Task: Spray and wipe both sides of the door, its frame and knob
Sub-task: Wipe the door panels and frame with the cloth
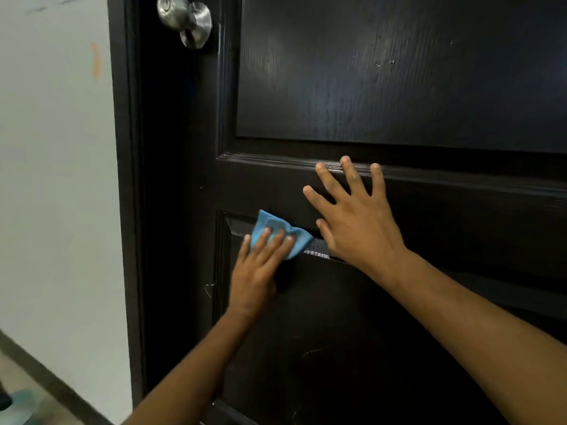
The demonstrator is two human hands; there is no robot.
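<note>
Left hand [254, 271] is pressing a blue cloth [277, 233] flat against the door [383, 87], fingers straight and close together on top of the cloth, not curling round it; thumb is hidden under the hand, so can't tell if it's hooking the cloth. Cloth is sitting at the top edge of the lower recessed panel, bunched, with its upper corners sticking out past the fingertips to the upper left and to the right. Right hand [356, 219] is lying open on the door's middle rail, fingers [349, 173] spread wide and straight, tips reaching the moulding under the upper panel, palm flat on the wood, holding nothing. The two hands are sitting close, the cloth's right corner just beside the right thumb. A pale streak is showing on the panel edge right of the cloth, under the right wrist. Knob [184, 19], brushed metal, is sitting at top left on the door's edge stile, well apart from both hands. Frame [122, 179], dark like the door, is running down the left side against a white wall [55, 179]. Wall is carrying an orange smudge [96, 61] near the frame, roughly level with the knob.
</note>
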